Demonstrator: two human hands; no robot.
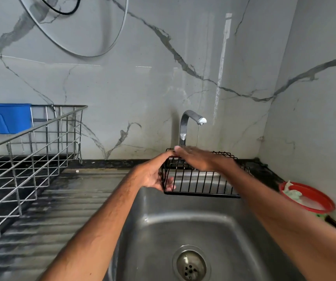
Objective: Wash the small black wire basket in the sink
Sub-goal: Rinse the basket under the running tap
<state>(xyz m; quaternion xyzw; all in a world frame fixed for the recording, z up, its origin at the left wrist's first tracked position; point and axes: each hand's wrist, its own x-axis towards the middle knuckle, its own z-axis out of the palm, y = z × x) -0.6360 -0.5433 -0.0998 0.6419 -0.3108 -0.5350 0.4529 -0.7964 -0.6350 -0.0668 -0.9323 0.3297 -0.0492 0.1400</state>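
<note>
Over the back of the stainless sink [163, 230], just under the chrome faucet [185, 126], the small black wire basket [199, 179] is held off the basin, its long axis running left to right across the view and its open side tilted toward the wall. The left hand [152, 175] clasps the basket's left end, thumb on the top rim and fingers curled under the corner. The right hand [193, 158] lies flat and unclenched across the top wires, palm down, gripping nothing that I can make out. A thin stream drops from the spout just behind the right hand, so the basket likely needs only a slight shift back and rightward to meet the water. The left hand carries the weight; the right seems free to rub.
</note>
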